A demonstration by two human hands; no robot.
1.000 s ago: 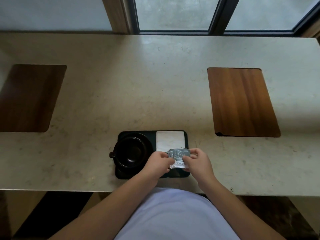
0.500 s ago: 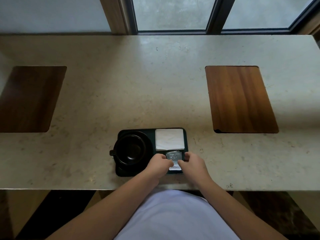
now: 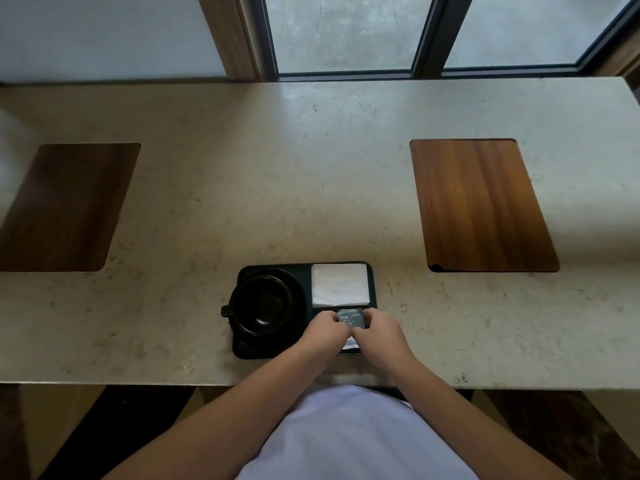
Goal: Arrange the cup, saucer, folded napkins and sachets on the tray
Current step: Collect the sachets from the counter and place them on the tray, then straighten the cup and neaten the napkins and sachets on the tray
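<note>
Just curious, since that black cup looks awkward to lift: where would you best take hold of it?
Probably by its small handle, coming from the person's left. The black cup sits upright on its saucer in the tray, the handle juts left past the tray edge, and both hands crowd its right side.

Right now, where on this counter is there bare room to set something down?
Bare stone lies between the tray and the window, and on each side between the tray and the wooden inlays. The tray is crowded: cup, napkins, and both hands on the sachets.
</note>
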